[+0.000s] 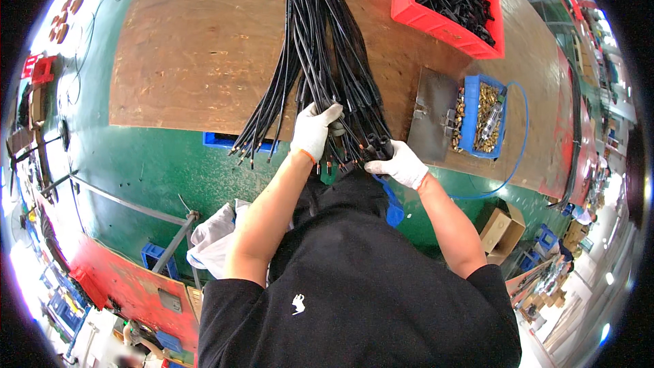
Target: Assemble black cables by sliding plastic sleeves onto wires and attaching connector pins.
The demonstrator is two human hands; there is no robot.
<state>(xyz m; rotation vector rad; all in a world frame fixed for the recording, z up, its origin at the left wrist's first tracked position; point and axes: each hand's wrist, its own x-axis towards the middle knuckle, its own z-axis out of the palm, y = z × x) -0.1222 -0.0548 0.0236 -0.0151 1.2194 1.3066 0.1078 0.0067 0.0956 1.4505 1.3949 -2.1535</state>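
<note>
A thick bundle of black cables (317,41) runs down the tabletop towards me and fans out over its near edge. Bare copper shows at several of the cable ends. My left hand (313,131), in a white glove, is closed around some cables near these ends; how many, I cannot make out. In a matching glove, my right hand (400,165) grips a few short black tubular sleeves (379,147), just right of the cable ends. Its thumb points left, and its other fingers are partly hidden.
The brown wooden table (197,54) carries a red bin (446,26) of black parts at the far right. Nearer stands a blue bin (467,129) of brass fittings, beside a dark metal plate (432,105). A blue hose (526,119) curves past it. An open cardboard box (501,232) sits below.
</note>
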